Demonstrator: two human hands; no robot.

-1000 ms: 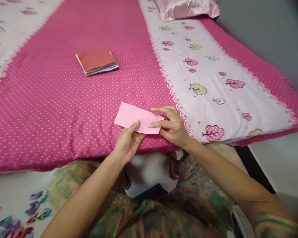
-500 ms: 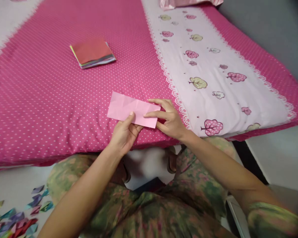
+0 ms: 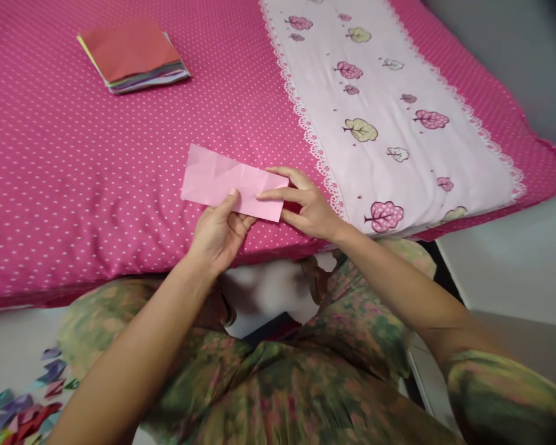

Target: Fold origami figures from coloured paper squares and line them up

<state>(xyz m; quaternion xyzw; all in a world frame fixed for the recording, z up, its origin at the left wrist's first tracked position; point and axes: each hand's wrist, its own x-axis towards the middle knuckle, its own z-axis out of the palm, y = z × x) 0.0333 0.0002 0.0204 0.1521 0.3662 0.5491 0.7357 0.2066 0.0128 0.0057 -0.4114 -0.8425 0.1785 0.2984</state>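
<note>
Left hand [image 3: 217, 232] pinches the near long edge of the pink paper [image 3: 222, 179], with the thumb pressed flat on top and the fingers curled underneath. Right hand [image 3: 308, 207] grips the paper's right end, the forefinger laid straight along the top face and the other fingers loosely fanned around the short edge. The paper is a long, thin rectangle, matte and pale, with faint creases crossing its surface. It sits just above the front edge of the bed [image 3: 74, 185], slightly tilted, and whether its far end touches the sheet cannot be told.

The bedsheet is soft cotton in hot pink with small white dots, a little rumpled near the edge. To the right runs a white panel [image 3: 398, 185] printed with little rounded trees, bordered by a scalloped lace trim [image 3: 312, 142]. Well back on the left lies a squared stack of coloured paper sheets [image 3: 132, 55], red on top. Small, shiny folded paper pieces [image 3: 18, 414] lie scattered on the pale floor [image 3: 514, 259] at lower left.
</note>
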